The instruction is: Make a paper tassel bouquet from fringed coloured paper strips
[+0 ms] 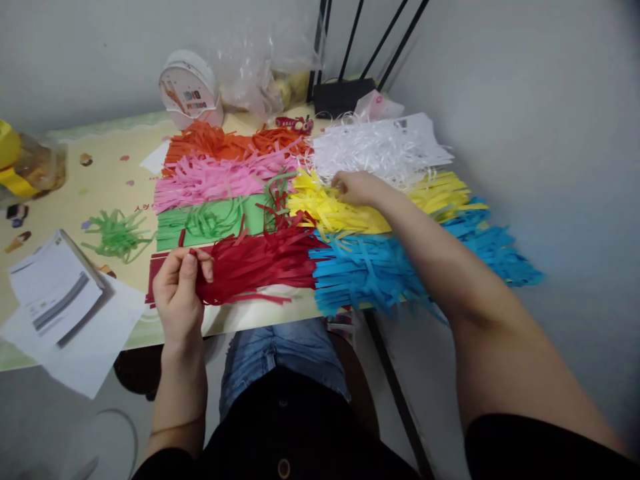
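Bundles of coloured paper strips lie in rows on the table. My left hand [181,280] is closed at the near left, pinching a thin red paper strip [181,237] between thumb and fingers. It is over the left end of the dark red strips [255,263]. My right hand [361,189] reaches across to the yellow strips [325,208], its fingers curled down against them. Whatever is between those fingertips is hidden. White ribbon strips [375,150] lie just beyond this hand. Blue strips [360,263] are below my right forearm.
Orange [210,142], pink [215,177] and green strips [175,223] fill the left rows. A loose green tuft [117,233] and a white box [57,287] on paper lie farther left. A round-topped container [187,83], plastic bag [255,80] and black rack [345,93] stand behind.
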### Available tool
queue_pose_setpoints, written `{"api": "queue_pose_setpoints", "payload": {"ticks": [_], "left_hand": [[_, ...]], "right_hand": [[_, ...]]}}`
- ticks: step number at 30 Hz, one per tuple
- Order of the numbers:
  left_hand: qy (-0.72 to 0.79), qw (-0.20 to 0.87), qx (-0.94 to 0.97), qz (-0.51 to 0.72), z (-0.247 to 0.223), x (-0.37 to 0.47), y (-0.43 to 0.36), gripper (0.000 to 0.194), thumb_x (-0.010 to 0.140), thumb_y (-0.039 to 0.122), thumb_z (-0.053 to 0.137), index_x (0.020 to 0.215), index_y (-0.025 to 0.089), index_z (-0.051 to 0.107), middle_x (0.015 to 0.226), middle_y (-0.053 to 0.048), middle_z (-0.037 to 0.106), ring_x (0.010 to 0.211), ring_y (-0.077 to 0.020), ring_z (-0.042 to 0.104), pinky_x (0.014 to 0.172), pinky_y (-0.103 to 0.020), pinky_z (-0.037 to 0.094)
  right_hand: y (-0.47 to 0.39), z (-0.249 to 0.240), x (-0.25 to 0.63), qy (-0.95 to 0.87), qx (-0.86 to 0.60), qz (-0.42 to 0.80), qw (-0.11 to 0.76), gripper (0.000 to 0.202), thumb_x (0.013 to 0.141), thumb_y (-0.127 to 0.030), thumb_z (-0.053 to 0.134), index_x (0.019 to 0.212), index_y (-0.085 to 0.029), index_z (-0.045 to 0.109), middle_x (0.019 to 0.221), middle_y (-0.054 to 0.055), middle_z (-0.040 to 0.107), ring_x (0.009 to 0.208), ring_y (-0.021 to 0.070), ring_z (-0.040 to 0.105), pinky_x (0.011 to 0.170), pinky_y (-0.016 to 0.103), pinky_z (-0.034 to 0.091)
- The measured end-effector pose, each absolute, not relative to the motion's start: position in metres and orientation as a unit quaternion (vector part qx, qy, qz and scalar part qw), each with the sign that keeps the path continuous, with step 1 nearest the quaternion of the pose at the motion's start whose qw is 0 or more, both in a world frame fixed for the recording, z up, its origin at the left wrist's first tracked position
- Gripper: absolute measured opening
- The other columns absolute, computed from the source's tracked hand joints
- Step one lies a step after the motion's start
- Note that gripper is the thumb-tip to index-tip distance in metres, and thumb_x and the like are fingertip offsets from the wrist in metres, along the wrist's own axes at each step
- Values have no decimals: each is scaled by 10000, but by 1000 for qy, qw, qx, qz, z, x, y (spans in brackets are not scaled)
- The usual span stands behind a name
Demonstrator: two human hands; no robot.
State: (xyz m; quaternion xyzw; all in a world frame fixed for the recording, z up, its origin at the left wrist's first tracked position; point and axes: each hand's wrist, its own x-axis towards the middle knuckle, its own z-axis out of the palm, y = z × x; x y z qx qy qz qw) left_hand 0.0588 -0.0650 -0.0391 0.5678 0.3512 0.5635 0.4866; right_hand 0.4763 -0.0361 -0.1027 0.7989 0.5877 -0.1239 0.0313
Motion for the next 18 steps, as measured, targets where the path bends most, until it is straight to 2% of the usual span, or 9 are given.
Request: {"api": "queue_pose_setpoints", "payload": {"ticks": [3,6,9,12,15,18], "left_hand": [[361,480,568,563,-40,58,-64,354,925,490,818,827,162,726,589,27,561,572,-91,552,697,-240,532],[355,485,568,562,-40,60,-63,337,929,485,816,834,172,732,587,30,568,573,-94,548,677,-239,522],[347,489,574,557,-41,63,-62,307,943,468,803,845,183,749,596,30,587,576,-94,552,683,-238,511],[349,489,580,551,-43,63,-63,299,954,460,794,846,183,758,599,33,588,591,-91,560,739,-241,516],[350,487,583,548,-44,60,-64,302,958,466,789,849,186,763,599,36,580,591,-91,558,750,-243,509],[350,487,582,550,-45,55,-65,295,962,460,786,859,185,763,606,33,586,597,-91,564,717,-233,487]], "right_hand": [[-41,-99,475,588,795,-145,22,383,990,-283,561,1241,-126,803,1172,121,829,1044,237,758,819,264,485],[-39,-100,473,564,814,-136,17,509,1071,-353,415,1085,-68,836,1072,183,830,977,260,768,760,290,480],[-32,-106,466,554,825,-107,10,418,1023,-273,497,1244,-83,796,1223,205,805,1133,304,753,854,309,498],[-25,-113,458,559,824,-89,7,464,959,-205,571,1391,-139,727,1305,201,780,1208,322,732,933,339,513],[-21,-116,455,575,814,-85,4,419,974,-224,557,1343,-179,752,1282,178,791,1203,313,730,965,351,519],[-20,-114,459,580,810,-86,8,393,958,-217,571,1292,-155,770,1250,188,799,1173,315,739,941,347,527]]}}
